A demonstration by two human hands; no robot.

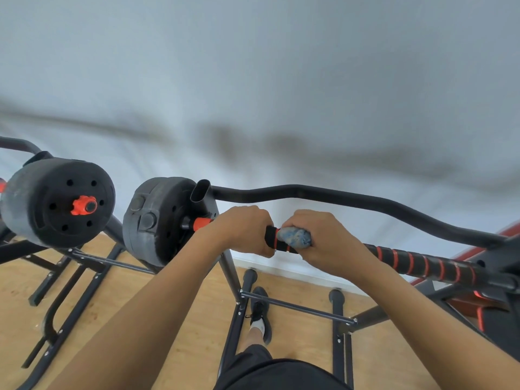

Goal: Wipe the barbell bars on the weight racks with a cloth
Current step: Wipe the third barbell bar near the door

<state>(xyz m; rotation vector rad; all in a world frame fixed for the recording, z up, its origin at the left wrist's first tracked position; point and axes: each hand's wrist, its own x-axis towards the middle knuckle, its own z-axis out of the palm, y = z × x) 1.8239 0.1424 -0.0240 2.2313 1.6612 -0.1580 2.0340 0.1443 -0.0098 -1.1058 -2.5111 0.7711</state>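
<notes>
A barbell bar wrapped in black foam with red stripes lies across a black weight rack, running from centre to the right edge. My left hand is closed around the bar near its left end, beside an orange collar and a black weight plate. Just to the right, my right hand grips a crumpled blue cloth and presses it around the bar. The stretch of bar under both hands is hidden.
A second barbell's black plate with an orange end nut sits on another rack at the left. A curved black rail runs behind the bar, in front of a white wall. My shoe stands on the wooden floor between the rack legs.
</notes>
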